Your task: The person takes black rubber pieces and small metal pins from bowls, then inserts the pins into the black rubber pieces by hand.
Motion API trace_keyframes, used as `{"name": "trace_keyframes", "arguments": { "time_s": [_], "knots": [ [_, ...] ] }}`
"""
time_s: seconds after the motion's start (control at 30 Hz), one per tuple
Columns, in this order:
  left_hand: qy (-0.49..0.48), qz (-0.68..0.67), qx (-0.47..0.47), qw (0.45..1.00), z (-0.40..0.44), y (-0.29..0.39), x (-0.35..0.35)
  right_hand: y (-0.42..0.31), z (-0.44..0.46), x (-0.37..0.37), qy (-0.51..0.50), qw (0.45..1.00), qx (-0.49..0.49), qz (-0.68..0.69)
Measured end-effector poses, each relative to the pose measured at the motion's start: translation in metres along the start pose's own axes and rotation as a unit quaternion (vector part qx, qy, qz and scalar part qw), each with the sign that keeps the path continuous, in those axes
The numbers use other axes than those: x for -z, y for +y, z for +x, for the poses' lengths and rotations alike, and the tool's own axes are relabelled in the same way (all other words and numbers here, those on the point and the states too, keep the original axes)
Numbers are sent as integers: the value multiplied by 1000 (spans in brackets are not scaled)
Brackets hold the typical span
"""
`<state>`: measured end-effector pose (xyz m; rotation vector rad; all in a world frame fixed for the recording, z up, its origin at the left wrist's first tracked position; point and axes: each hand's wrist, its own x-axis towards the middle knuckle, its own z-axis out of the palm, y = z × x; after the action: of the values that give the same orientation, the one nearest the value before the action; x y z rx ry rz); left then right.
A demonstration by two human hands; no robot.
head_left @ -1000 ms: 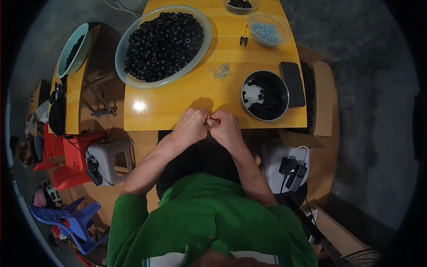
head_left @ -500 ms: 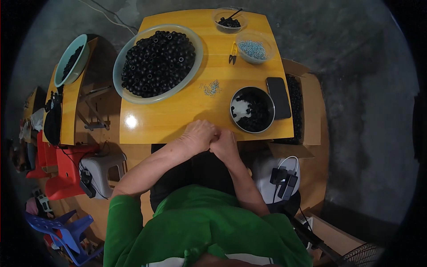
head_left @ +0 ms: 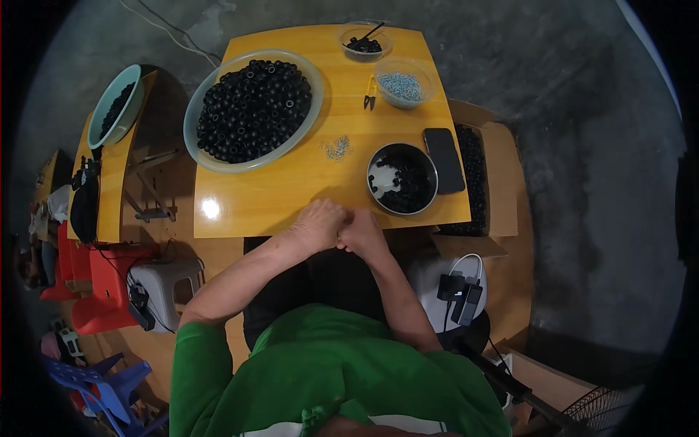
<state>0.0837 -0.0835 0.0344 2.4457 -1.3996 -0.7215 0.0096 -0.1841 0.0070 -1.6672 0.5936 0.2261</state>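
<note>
My left hand (head_left: 320,224) and my right hand (head_left: 362,234) meet at the front edge of the yellow table (head_left: 269,207), their curled fingers pressed together. Whatever lies between the fingers is too small or hidden to make out. Just right of and beyond them stands a metal bowl (head_left: 419,191) with small black parts and something white inside. A loose pile of tiny silvery-blue pieces (head_left: 338,148) lies beyond my hands. At the back left is a wide basin (head_left: 316,109) heaped with black ring-like parts (head_left: 251,113).
A phone (head_left: 444,160) lies beside the bowl. Behind are yellow snips (head_left: 370,93), a tub of blue-silver pieces (head_left: 400,87) and a tub of black parts (head_left: 363,45). A cardboard box (head_left: 501,178) stands right, stools (head_left: 156,288) left.
The view has shifted, so the table sits lower and slightly left in the picture. My hands remain together at the table edge, with their fingers slightly rearranged.
</note>
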Motion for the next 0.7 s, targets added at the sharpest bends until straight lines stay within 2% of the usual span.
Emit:
{"name": "trace_keyframes", "arguments": {
  "time_s": [0.07,0.2,0.27,0.3,0.37,0.47,0.5,0.57,0.6,0.67,0.7],
  "knots": [
    [45,-6,-1,999,-3,-3,-4,4,6,-2,2,1000,-13,-6],
    [57,-57,19,997,-8,-13,-14,5,5,-2,20,1000,-20,-8],
    [110,-119,49,986,-13,-21,-24,3,4,0,-12,999,-41,-6],
    [110,-123,49,985,-16,-22,-27,2,4,0,-13,999,-44,-10],
    [170,-196,39,965,-23,-24,-31,0,4,0,-24,999,-45,-13],
    [182,-281,80,939,-30,-20,-27,1,6,-3,-19,999,-45,-11],
    [181,-287,85,937,-30,-23,-32,0,5,-4,-23,998,-50,-15],
    [266,-139,17,954,-26,-30,-45,-1,3,-7,-13,999,-36,-6],
    [262,-146,26,954,-26,-30,-47,2,3,-7,-20,999,-44,-9],
    [288,-132,-29,948,-24,-32,-49,8,5,-9,-1,999,5,-36],
    [285,-137,-18,949,-23,-34,-51,10,7,-10,-11,999,-2,-38]
  ]
}}
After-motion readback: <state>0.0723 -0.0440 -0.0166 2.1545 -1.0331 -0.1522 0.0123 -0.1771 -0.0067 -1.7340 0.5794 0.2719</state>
